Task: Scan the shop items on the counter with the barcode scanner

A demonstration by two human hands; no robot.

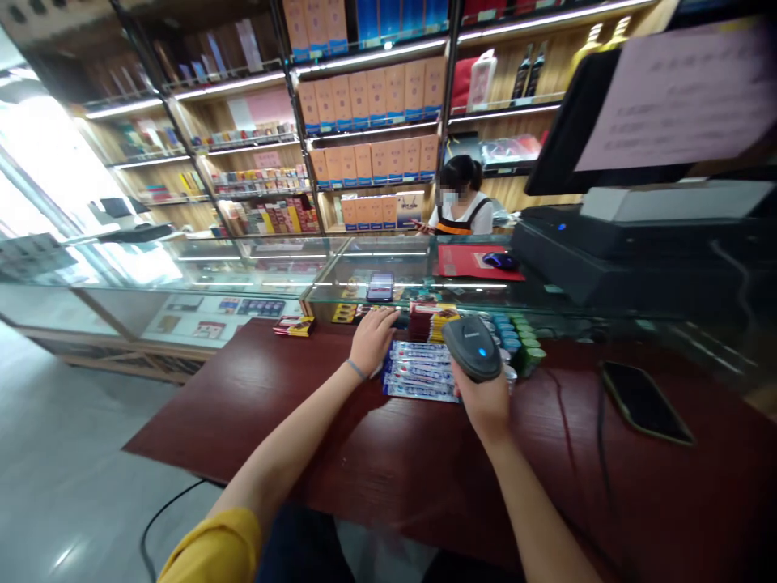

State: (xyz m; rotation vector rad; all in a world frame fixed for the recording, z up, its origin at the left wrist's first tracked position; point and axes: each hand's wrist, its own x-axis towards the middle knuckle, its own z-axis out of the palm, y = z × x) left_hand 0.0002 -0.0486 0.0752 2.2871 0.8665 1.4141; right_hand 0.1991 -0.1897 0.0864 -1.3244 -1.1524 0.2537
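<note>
My right hand (484,402) is wrapped round a grey barcode scanner (473,346) with a blue light, held over several blue-and-white packs (420,371) lying in a row on the dark red counter (340,437). My left hand (371,338) rests at the left end of those packs, fingers curled against a dark item at the glass edge; what it grips, if anything, is hidden. Behind the packs stand dark red and yellow boxes (432,321) and rolls with green and blue caps (520,340).
A black phone (646,400) lies on the counter at right. A small packet (295,325) sits at left. Another phone (380,286) rests on the glass showcase (267,275). A till with its monitor (631,235) stands right. A person (461,206) sits before the shelves.
</note>
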